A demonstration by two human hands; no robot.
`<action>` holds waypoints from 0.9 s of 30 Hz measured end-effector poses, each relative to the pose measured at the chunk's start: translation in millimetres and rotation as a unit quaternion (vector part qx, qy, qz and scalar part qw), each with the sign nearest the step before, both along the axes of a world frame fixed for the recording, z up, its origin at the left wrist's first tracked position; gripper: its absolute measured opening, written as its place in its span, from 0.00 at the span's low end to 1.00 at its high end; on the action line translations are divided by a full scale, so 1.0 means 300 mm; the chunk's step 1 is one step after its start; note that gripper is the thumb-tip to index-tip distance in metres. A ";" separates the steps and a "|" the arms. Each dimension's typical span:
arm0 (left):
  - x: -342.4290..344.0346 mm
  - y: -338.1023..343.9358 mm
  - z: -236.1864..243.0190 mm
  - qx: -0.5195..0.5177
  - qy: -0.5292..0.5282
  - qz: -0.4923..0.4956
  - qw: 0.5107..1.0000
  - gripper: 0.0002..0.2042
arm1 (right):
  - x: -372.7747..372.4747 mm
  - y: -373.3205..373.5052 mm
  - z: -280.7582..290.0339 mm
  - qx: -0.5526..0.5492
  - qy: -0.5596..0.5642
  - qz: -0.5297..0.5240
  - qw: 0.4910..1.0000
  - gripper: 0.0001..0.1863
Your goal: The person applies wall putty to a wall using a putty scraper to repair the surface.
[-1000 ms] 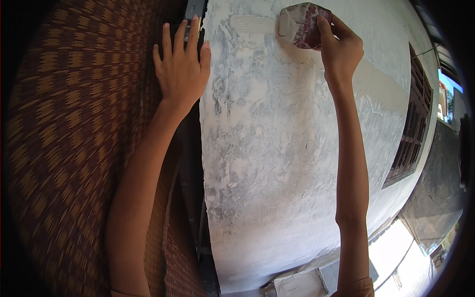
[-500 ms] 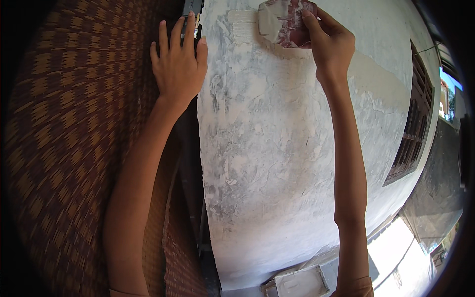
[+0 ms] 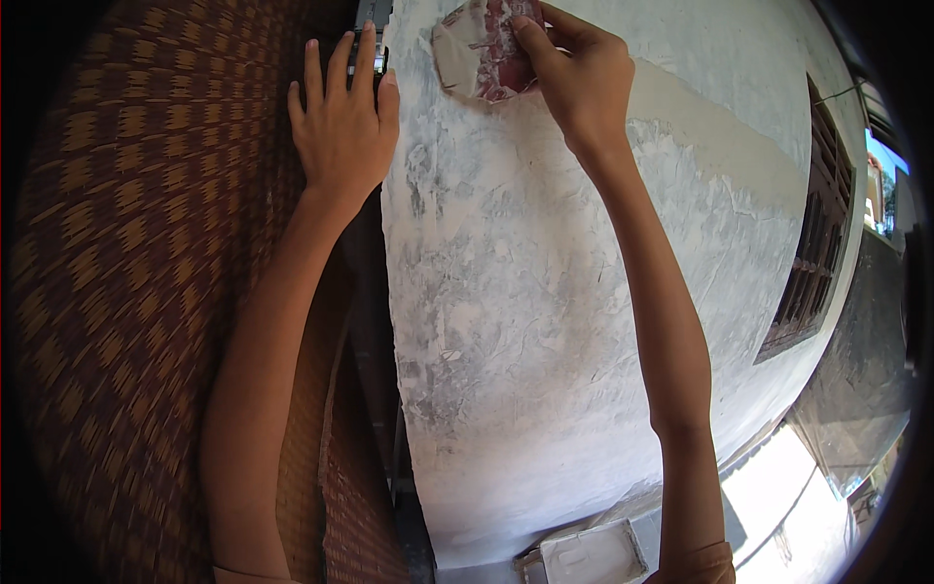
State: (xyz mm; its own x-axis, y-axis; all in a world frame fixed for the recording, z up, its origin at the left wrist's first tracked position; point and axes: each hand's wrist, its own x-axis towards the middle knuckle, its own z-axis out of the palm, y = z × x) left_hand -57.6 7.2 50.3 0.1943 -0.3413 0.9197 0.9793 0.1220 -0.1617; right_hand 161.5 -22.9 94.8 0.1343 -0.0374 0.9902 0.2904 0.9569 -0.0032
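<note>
High up against the white plastered wall (image 3: pixel 525 311), my right hand (image 3: pixel 589 83) pinches a flat dark red scraper (image 3: pixel 501 58). Pale putty is smeared across the scraper's left half, and its top runs out of view. Fingers stretched and apart, my left hand (image 3: pixel 341 136) lies near the wall's left edge, by the woven brown panel (image 3: pixel 146 214). Its fingertips reach a grey metal piece (image 3: pixel 373 15), mostly hidden behind them. A smoother band of putty (image 3: pixel 710 122) runs across the wall right of my right hand.
Low down, a shallow tray (image 3: pixel 593 555) with white putty in it stands at the foot of the wall. A barred dark window (image 3: pixel 812 224) is set into the wall on the right. A narrow dark gap (image 3: pixel 375 321) runs between panel and wall.
My right hand has slid leftward with the scraper, over the patch of fresh putty near the wall's left edge. My left hand has shifted very slightly left.
</note>
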 end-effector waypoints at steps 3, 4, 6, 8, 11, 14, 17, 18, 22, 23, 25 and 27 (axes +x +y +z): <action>-0.002 -0.005 -0.007 -0.004 0.003 0.007 1.000 0.25 | 0.040 0.002 -0.032 -0.046 0.006 -0.099 0.994 0.19; -0.002 -0.005 -0.005 -0.006 0.004 0.008 1.000 0.25 | 0.091 0.007 -0.032 -0.071 0.024 -0.093 0.993 0.19; 0.016 0.006 0.001 -0.006 0.002 0.000 1.000 0.25 | 0.216 0.049 -0.027 -0.070 0.096 -0.004 0.993 0.19; 0.016 0.008 -0.002 -0.009 -0.004 -0.003 1.000 0.25 | 0.299 0.066 -0.024 -0.060 0.101 0.013 0.993 0.20; 0.004 0.010 -0.004 -0.012 0.005 -0.014 1.000 0.25 | 0.188 0.028 -0.035 -0.071 0.080 0.050 0.993 0.20; 0.002 0.009 0.000 -0.002 0.010 0.000 1.000 0.25 | 0.071 0.034 -0.049 -0.022 0.011 -0.061 0.998 0.19; -0.007 -0.013 -0.005 0.001 0.010 0.017 1.000 0.25 | 0.129 0.074 -0.057 -0.034 0.031 -0.054 0.997 0.18; 0.010 -0.004 -0.005 -0.002 0.008 0.010 1.000 0.25 | 0.187 0.086 -0.052 -0.041 0.048 -0.062 0.996 0.17; 0.026 0.009 -0.013 -0.016 -0.008 -0.016 1.000 0.25 | 0.296 0.052 -0.049 -0.064 0.134 0.026 0.989 0.18; 0.026 0.012 -0.011 -0.013 -0.005 -0.024 1.000 0.25 | 0.281 0.050 -0.032 -0.060 0.120 0.047 0.990 0.18; 0.028 0.008 -0.012 -0.016 -0.010 -0.018 1.000 0.25 | 0.190 0.041 0.002 -0.044 0.090 0.048 0.994 0.19; 0.022 0.003 -0.009 -0.016 -0.015 -0.009 1.000 0.25 | 0.068 0.037 0.040 -0.044 0.059 0.046 0.996 0.17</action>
